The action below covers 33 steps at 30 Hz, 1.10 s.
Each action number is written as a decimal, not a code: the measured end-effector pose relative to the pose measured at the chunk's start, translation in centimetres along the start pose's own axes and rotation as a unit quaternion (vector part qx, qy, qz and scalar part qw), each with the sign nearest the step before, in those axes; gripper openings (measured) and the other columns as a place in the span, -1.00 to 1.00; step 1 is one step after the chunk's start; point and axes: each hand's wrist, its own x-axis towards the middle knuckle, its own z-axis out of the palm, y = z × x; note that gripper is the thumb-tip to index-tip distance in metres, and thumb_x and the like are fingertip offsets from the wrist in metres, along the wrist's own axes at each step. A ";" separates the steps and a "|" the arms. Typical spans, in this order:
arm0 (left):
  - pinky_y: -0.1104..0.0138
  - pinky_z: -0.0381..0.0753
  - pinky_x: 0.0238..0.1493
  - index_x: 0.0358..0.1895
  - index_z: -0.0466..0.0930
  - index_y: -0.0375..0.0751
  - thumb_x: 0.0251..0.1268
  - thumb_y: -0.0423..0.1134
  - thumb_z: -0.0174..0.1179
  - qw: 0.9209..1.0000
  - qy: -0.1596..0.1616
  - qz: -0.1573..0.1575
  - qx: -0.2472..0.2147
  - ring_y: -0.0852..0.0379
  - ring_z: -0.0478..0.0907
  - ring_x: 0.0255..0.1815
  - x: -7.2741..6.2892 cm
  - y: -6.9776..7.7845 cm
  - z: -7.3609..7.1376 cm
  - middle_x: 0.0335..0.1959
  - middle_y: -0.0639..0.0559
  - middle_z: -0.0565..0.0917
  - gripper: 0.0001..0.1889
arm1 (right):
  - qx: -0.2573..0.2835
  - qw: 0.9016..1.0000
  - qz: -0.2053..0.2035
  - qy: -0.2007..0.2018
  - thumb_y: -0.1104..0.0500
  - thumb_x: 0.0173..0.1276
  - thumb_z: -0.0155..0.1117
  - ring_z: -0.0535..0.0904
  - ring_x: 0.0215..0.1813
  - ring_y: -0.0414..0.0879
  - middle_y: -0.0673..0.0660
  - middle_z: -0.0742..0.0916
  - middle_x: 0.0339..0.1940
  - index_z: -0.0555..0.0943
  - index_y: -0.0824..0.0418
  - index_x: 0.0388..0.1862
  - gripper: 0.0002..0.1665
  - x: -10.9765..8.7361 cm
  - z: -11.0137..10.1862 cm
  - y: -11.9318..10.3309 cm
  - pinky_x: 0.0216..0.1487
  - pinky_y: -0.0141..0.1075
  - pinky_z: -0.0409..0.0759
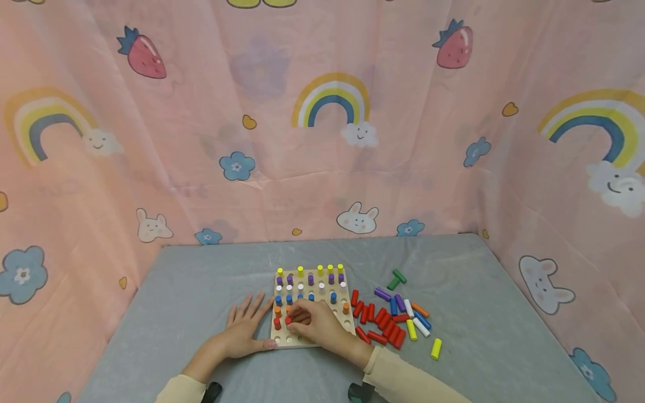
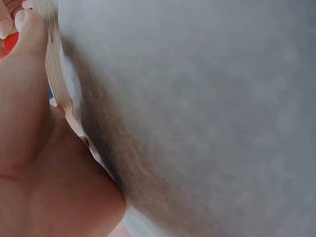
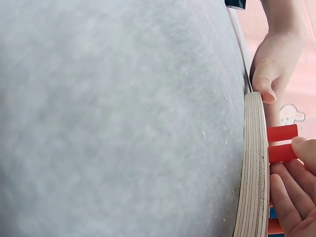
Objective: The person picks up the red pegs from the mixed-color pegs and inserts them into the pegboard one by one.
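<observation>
A wooden pegboard point(image 1: 313, 342) lies on the table with rows of yellow, purple, white, blue and orange pegs standing in its holes. Near its front left corner stands one red peg point(image 1: 277, 324). My right hand point(image 1: 322, 323) pinches a second red peg point(image 3: 281, 153) between thumb and fingers, upright at the board beside the first; whether it is fully seated cannot be seen. My left hand point(image 1: 242, 331) lies with fingers spread at the board's left side, its thumb point(image 3: 266, 91) touching the edge. The right hand covers part of the board's middle.
Right of the board lies a loose pile of red pegs point(image 1: 388, 326). Beyond it are scattered blue, white, purple and orange pegs, two green pegs point(image 1: 399, 276) and a yellow peg point(image 1: 436, 348). A patterned pink curtain point(image 1: 282, 196) hangs behind the grey table point(image 1: 211, 274).
</observation>
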 end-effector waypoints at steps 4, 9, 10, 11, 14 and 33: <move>-0.35 -0.35 0.47 0.61 -0.10 0.04 0.06 0.44 0.23 1.000 0.005 0.004 -0.006 -0.30 -0.30 0.66 0.1 -0.3 0.3 0.67 -0.12 -0.15 0.13 | 0.000 1.000 0.000 0.001 0.23 0.29 0.42 0.76 -0.17 -0.20 0.12 0.81 -0.19 0.66 0.19 -0.16 -0.83 0.0 0.0 0.0 -0.16 -0.51 0.66; -0.36 -0.37 0.47 0.61 -0.11 0.05 0.07 0.41 0.25 1.000 0.005 0.007 -0.007 -0.30 -0.33 0.66 0.1 -0.4 0.3 0.67 -0.12 -0.17 0.12 | -0.003 1.000 -0.003 0.004 0.22 0.29 0.42 0.75 -0.16 -0.22 0.10 0.81 -0.18 0.65 0.16 -0.14 -0.82 -0.1 0.0 0.0 -0.15 -0.51 0.66; -0.36 -0.38 0.47 0.61 -0.11 0.05 0.08 0.41 0.25 1.000 0.005 0.007 -0.008 -0.29 -0.34 0.66 0.1 -0.4 0.3 0.67 -0.11 -0.17 0.12 | -0.004 1.000 -0.004 0.005 0.22 0.28 0.42 0.75 -0.16 -0.22 0.09 0.80 -0.18 0.65 0.16 -0.13 -0.81 -0.1 -0.1 0.0 -0.15 -0.51 0.66; -0.36 -0.37 0.47 0.61 -0.11 0.05 0.07 0.41 0.24 1.000 0.005 0.007 -0.009 -0.30 -0.34 0.66 0.1 -0.4 0.3 0.67 -0.12 -0.17 0.12 | -0.004 1.000 -0.004 0.005 0.22 0.29 0.42 0.75 -0.15 -0.21 0.09 0.80 -0.18 0.65 0.16 -0.12 -0.80 -0.1 -0.1 0.0 -0.14 -0.51 0.66; -0.36 -0.36 0.47 0.61 -0.12 0.06 0.06 0.45 0.21 1.000 0.003 0.008 -0.010 -0.30 -0.33 0.66 0.0 -0.3 0.1 0.67 -0.13 -0.16 0.13 | -0.002 1.000 -0.006 0.006 0.22 0.29 0.41 0.75 -0.14 -0.19 0.10 0.80 -0.15 0.65 0.17 -0.07 -0.76 -0.2 -0.2 -0.1 -0.12 -0.50 0.67; -0.36 -0.36 0.47 0.62 -0.12 0.09 0.04 0.50 0.18 1.000 0.000 0.002 -0.012 -0.31 -0.32 0.65 -0.1 0.0 0.0 0.66 -0.16 -0.15 0.14 | 0.025 0.999 -0.022 0.026 0.23 0.29 0.41 0.77 -0.11 -0.01 0.17 0.80 -0.13 0.66 0.25 0.02 -0.68 -1.3 -2.8 -0.7 -0.08 -0.42 0.70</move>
